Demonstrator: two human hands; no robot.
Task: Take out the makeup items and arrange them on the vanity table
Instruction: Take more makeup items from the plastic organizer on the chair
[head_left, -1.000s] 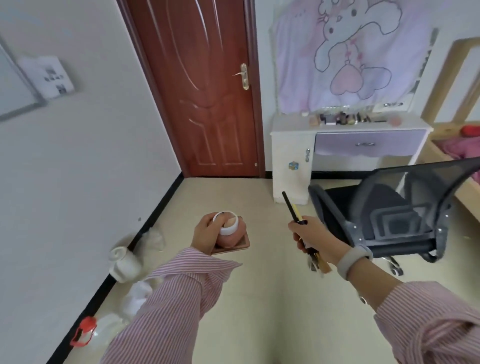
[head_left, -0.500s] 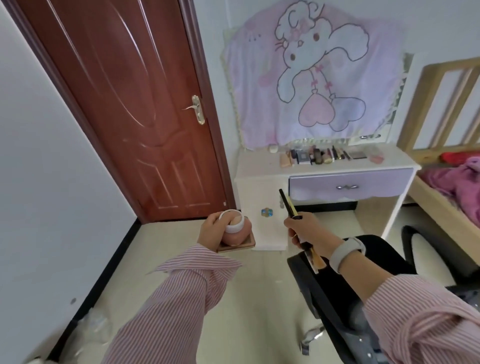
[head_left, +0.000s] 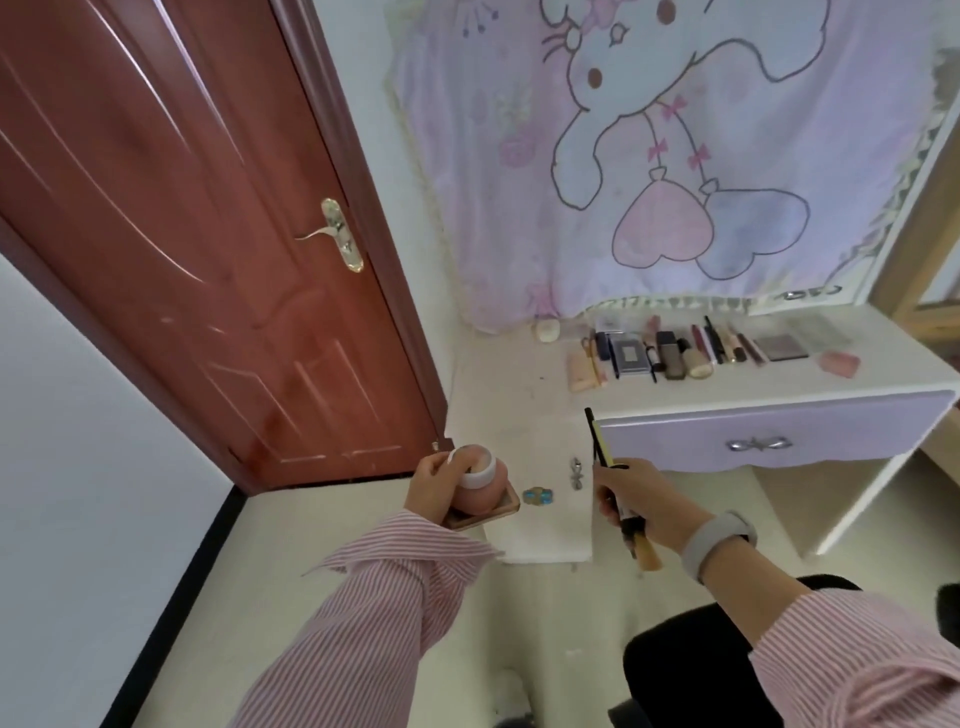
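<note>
- Hands carry the load, both short of the bench (head_left: 519, 395) — judged mid-transfer, not yet placing.
- Left hand (head_left: 434, 486): grip clamped on a stack. Flat brown compact (head_left: 485, 514) underneath as a tray, pink sponge (head_left: 480, 491) on it, thumb pinning a white band (head_left: 480, 475) over the top. Stacking looks like a way to move three pieces in one hand; thumb on top keeps the round sponge from rolling off.
- Right hand (head_left: 631, 501): grip clamped round a bundle of slim sticks (head_left: 602, 452), black tips pointing up toward the bench, thicker tan end (head_left: 649, 556) hanging below the fist. Held mid-length, so it balances. Exact count of sticks: cannot tell.
- Row of makeup (head_left: 675, 351) already lies along the back of the bench, items side by side, long axes front-to-back — tidy, easy to read.
- Bare bench surface left of that row, nearest both hands: likely landing zone.
- Risk: sponge tips off the compact when the left hand sets down.
- Drawer (head_left: 753, 441) under the bench is shut.
</note>
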